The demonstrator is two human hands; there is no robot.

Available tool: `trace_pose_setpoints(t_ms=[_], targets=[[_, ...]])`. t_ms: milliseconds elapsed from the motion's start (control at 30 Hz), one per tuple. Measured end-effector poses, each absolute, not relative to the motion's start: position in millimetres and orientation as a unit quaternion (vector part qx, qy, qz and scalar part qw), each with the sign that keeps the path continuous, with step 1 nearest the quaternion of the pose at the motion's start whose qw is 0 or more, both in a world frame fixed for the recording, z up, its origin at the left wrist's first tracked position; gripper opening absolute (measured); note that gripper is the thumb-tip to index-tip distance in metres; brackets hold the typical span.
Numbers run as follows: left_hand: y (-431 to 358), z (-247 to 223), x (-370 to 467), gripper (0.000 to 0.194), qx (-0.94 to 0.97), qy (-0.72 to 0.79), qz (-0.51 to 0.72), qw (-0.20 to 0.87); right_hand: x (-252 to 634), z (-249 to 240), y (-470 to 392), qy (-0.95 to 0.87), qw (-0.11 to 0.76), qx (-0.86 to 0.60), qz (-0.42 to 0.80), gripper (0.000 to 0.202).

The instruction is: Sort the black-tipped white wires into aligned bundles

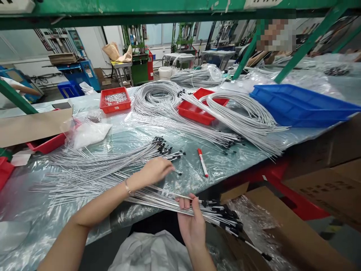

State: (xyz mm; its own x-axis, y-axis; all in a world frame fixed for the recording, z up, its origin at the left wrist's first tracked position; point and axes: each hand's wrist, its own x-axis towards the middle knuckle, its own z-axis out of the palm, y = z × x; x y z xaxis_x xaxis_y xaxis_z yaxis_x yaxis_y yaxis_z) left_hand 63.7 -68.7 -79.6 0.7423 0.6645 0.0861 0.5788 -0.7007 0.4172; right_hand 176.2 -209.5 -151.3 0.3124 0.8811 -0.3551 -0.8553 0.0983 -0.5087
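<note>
My left hand (153, 171) reaches over the table with its fingertips pinched on a thin white cable. The black connector at that cable's end (179, 173) sticks out just past the fingers. My right hand (191, 222), palm up at the table's front edge, is closed around a bundle of white cables (166, 202). The black connectors (231, 218) of this bundle hang out to the right beyond the edge. One cable end (258, 251) droops lower than the others. Behind my left hand lies a loose pile of similar cables (121, 160), its black connectors pointing right.
A red-and-white marker (202, 162) lies right of my left hand. Farther back are coiled cables (158, 94), a red tray of small parts (115, 101), another red tray (204, 117) and a blue bin (301, 107). Cardboard boxes (282, 214) stand below the edge, right.
</note>
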Motion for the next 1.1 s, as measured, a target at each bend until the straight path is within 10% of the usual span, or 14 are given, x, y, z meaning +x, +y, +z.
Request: trace_pose_setpoints(t_ms=[267, 733, 900, 1100], targets=[[13, -129, 68, 0.024, 0.837, 0.443, 0.187, 0.262, 177, -147, -216, -0.020, 0.730, -0.322, 0.603, 0.028], [-30, -81, 63, 0.033, 0.763, 0.414, 0.278, 0.411, 180, -146, -206, -0.016, 0.741, -0.276, 0.612, 0.018], [-111, -76, 89, 0.026, 0.907, 0.298, 0.186, 0.232, 178, -140, -203, 0.011, 0.744, -0.325, 0.584, 0.043], [-141, -64, 86, 0.021, 0.985, 0.157, 0.063, 0.039, 180, -148, -202, 0.042, 0.736, -0.340, 0.583, 0.027]])
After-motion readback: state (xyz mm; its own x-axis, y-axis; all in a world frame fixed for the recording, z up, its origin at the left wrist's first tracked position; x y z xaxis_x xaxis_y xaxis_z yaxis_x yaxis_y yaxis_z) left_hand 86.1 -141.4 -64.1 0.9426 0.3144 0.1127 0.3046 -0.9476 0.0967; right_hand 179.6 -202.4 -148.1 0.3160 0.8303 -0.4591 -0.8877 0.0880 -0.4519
